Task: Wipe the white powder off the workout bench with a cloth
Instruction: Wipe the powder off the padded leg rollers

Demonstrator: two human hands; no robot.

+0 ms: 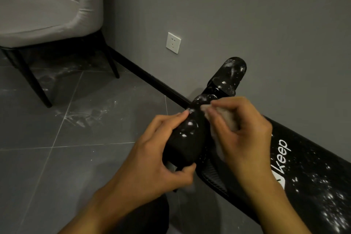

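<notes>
Dark grey floor tiles [57, 167] fill the left side, with white powder scuffed across them near the grout lines, and a grey wall [247, 15] with a black skirting board runs off to the right. Top left there's a pale chair [47, 5] on thin black legs, and a white socket [173, 42] sits low on the wall just past it.

Moving right, the left hand [161, 159] is wrapped round a black foam roller [187, 138] at the end of the bench, fingers curled over the top with the thumb underneath near a small grey cap. That roller has white blobs of powder on it. A second roller [230, 74] sticks up further back by the wall, and it's streaked white too.

Next over, the right hand [245, 129] has a pale cloth [227, 119] bunched up in it, fingers closed tight around the fabric and pressing it against the right side of the near roller. Some cloth hangs out below the palm.

Far right is the bench [303, 167] pad itself, black with a white "keep" logo, running toward the bottom right corner. Powder is speckled all over it, thickest near the lower right edge.
</notes>
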